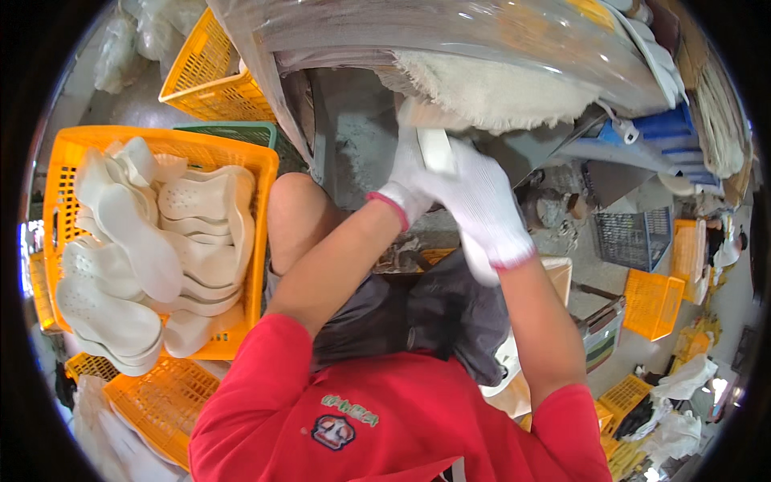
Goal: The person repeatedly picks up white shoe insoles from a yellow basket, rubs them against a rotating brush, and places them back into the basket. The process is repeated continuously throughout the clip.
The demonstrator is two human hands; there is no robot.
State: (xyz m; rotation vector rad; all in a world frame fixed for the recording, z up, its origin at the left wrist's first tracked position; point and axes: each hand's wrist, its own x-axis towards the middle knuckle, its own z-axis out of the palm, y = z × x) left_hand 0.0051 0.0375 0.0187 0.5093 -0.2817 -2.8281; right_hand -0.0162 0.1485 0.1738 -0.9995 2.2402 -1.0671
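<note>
As left hand (407, 165) and right hand (480, 197) clasp one sole (436, 151) by the fluffy wheel's (506, 96) near-left edge, work appears midway; whether soles (132, 229) overhanging the crate's (266, 173) near-left corner are finished is unclear.

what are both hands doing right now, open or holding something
Left hand: closed on the white sole, partly blurred.
Right hand: closed on the same white sole.

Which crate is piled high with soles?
The large orange crate, left of the bare knee: pale soles fill it; no other crate in view shows such a heap.
</note>
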